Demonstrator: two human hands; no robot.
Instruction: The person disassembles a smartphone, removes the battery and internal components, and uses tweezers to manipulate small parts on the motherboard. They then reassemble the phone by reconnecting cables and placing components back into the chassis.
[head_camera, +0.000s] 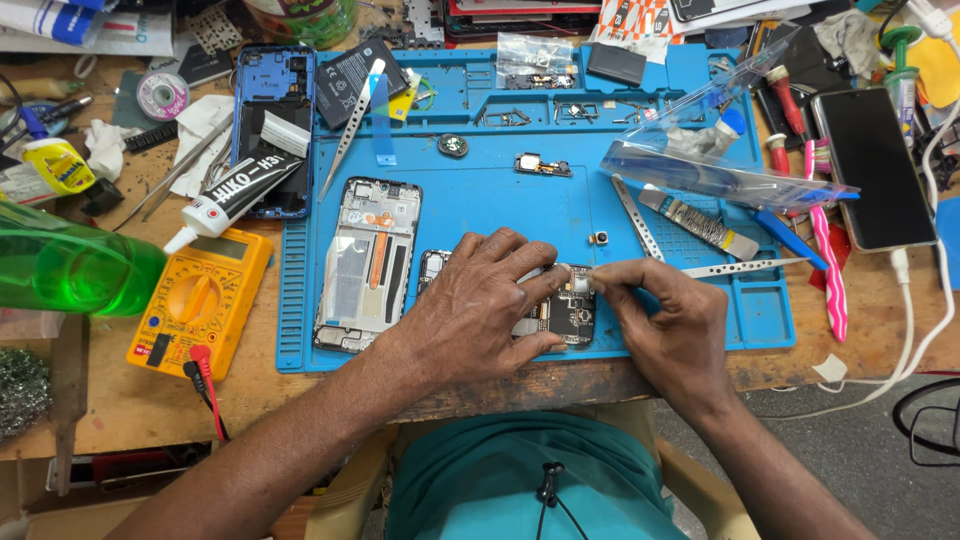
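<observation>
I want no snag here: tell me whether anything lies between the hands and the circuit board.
Nothing visible does. The left hand already rests on the circuit board, and the right hand pinches a small part at its top edge. The tweezers lie apart on the blue mat.

Circuit board (570, 318) on mat (500, 215), phone frame (366, 262) left.

The blue mat (480, 200) has bare room in its middle, between the phone frame (365, 265) near its left edge and the flat metal tools (690, 222) toward its right edge. Along the front edge both hands block the way. A multimeter (200, 300) and green bottle (70, 265) crowd the table's left side.
</observation>
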